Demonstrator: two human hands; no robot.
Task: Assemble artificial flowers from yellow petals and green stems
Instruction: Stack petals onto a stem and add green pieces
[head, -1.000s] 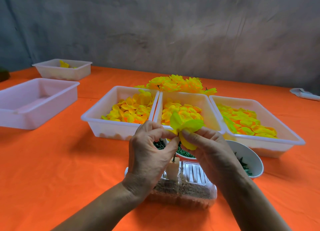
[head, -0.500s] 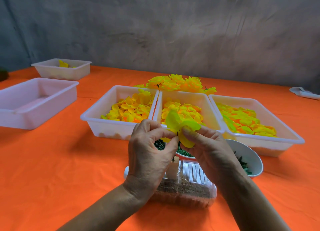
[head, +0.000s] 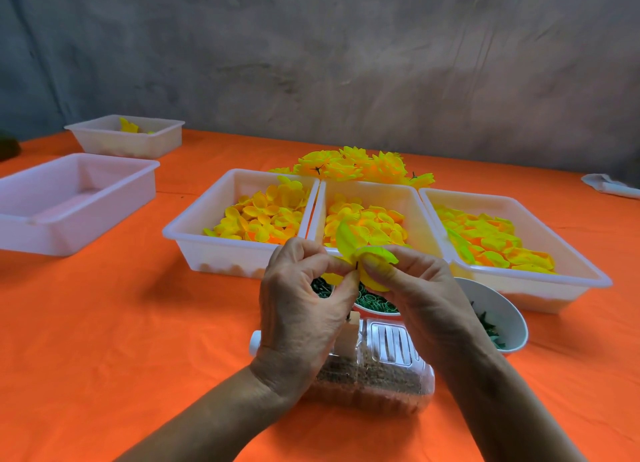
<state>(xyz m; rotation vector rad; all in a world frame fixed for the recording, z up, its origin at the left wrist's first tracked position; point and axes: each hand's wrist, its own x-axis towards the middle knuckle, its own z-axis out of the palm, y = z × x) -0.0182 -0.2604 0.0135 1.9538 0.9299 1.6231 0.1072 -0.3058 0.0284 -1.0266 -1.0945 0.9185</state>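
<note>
Orange table (head: pixel 104 323), centre: left hand (head: pixel 301 309) and right hand (head: pixel 422 288) both pinch yellow petals (head: pixel 349 236) around a dark stem (head: pixel 356 266), seemingly upright, mostly hidden by fingers.

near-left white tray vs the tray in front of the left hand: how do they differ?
Contents: the near-left tray shows no petals, while the petal tray holds a heap of yellow petals. Placement: the near-left tray stands apart on the orange cloth; the petal tray sits right against the next tray in a row. Shared: both are white, rectangular, rimmed plastic.
</note>
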